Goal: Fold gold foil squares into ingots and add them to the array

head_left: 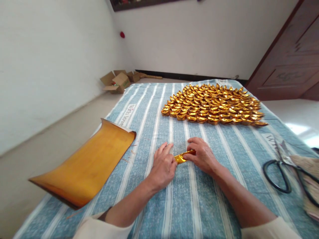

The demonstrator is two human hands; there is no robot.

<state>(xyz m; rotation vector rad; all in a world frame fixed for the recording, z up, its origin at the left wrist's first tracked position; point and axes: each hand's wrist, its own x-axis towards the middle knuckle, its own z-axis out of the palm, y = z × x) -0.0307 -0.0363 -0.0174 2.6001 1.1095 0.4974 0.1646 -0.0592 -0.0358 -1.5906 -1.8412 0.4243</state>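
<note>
My left hand [162,165] and my right hand [202,155] rest close together on the blue striped cloth [154,109]. Between them they pinch a small folded strip of gold foil paper [183,156], the left hand on its left end, the right hand on its right end. Beyond my hands, a wide flat spread of several folded gold paper ingots [211,104] lies in rows on the cloth.
A curled stack of gold paper sheets [84,166] lies at the left edge of the cloth. Black-handled scissors [281,166] lie at the right, beside a tan bundle [311,179]. Open cardboard boxes [117,81] sit on the floor by the far wall. A brown door [291,56] stands at the right.
</note>
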